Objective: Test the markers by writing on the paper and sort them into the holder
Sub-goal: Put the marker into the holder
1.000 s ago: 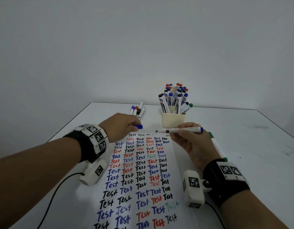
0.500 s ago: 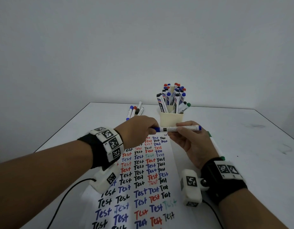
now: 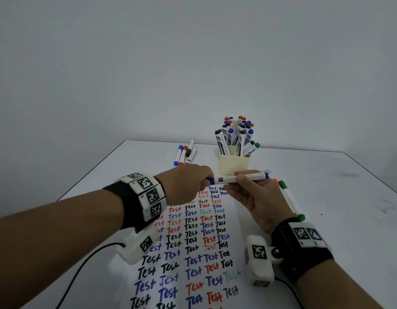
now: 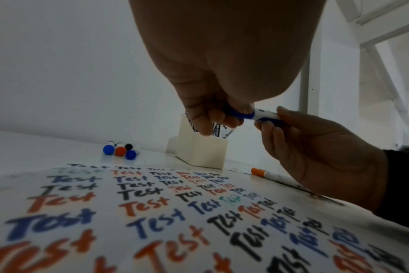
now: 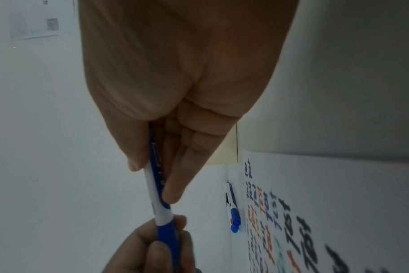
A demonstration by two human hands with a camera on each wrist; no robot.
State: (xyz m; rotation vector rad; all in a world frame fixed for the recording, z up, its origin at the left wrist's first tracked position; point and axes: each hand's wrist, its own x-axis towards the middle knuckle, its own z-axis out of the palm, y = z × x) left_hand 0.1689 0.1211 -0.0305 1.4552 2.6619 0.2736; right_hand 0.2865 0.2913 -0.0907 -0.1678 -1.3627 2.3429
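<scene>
Blue marker (image 3: 238,178) held level above the paper's (image 3: 193,253) far end, just near of the holder (image 3: 234,165); right hand (image 3: 257,197) pinches its barrel, left hand (image 3: 184,184) pinches the cap; light, stiff, slick plastic, so grip mid-barrel

Straight ahead of my hands stands the holder (image 3: 234,165), packed with markers (image 3: 235,136) that fan above its rim. Both my grips meet on one marker (image 3: 239,178) held level just in front of it, barring the way. Far left, four loose markers (image 3: 185,153) lie together on the tabletop (image 3: 326,197). Two more markers (image 3: 290,198) lie just right of my right hand (image 3: 257,197). The tabletop's right side lies bare. The paper (image 3: 193,253) lies flat below.
</scene>
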